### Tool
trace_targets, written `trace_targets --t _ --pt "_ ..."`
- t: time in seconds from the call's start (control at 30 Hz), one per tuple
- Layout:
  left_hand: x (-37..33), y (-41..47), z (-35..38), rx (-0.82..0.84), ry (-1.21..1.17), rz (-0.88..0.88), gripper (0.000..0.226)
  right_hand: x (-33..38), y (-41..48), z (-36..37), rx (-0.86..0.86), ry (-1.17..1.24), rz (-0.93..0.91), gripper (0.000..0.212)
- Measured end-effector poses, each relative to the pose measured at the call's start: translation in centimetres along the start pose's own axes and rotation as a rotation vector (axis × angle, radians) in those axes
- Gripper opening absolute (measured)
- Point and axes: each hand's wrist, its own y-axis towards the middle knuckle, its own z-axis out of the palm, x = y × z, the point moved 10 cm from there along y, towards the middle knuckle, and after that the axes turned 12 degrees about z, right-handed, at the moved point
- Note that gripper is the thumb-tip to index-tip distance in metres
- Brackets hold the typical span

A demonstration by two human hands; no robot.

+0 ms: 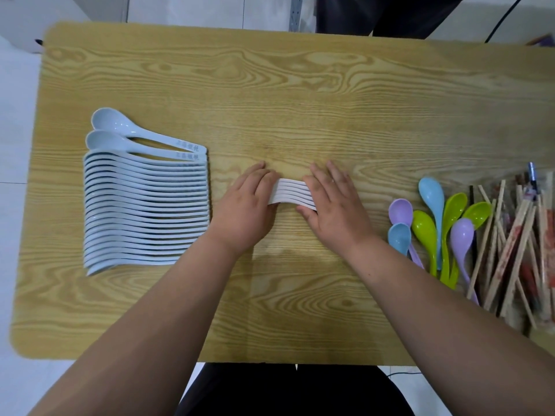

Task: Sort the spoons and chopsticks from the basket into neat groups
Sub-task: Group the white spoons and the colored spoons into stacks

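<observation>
A small bunch of white spoons (289,192) lies on its side at the middle of the wooden table (270,94). My left hand (246,205) grips its left end and my right hand (333,202) covers and holds its right end. On the left of the table, a long neat row of white spoons (144,205) stands packed on edge, with two spoons lying flat at its far end. Several coloured plastic spoons (438,226), blue, purple and green, lie at the right. Beside them is a loose pile of wooden chopsticks (513,250).
A person in dark clothes stands beyond the table's far edge (390,13). A black cable (504,16) hangs at the back right. White floor shows to the left of the table. A pen-like object (531,175) lies atop the chopstick pile.
</observation>
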Motion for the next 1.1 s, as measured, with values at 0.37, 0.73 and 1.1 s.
trace_targets --t 0.37,0.73,1.1 --pt "-0.1 0.0 -0.1 0.026 -0.024 -0.010 0.053 0.2 0.1 0.2 -0.019 -0.033 -0.004 0.058" --pt "0.3 -0.4 -0.6 0.079 0.118 -0.007 0.062 0.5 0.2 0.6 0.181 -0.068 0.030 0.075" --pt "-3.9 -2.0 -4.5 -0.108 -0.010 0.062 0.058 1.2 -3.1 -4.3 0.157 0.183 0.067 0.059"
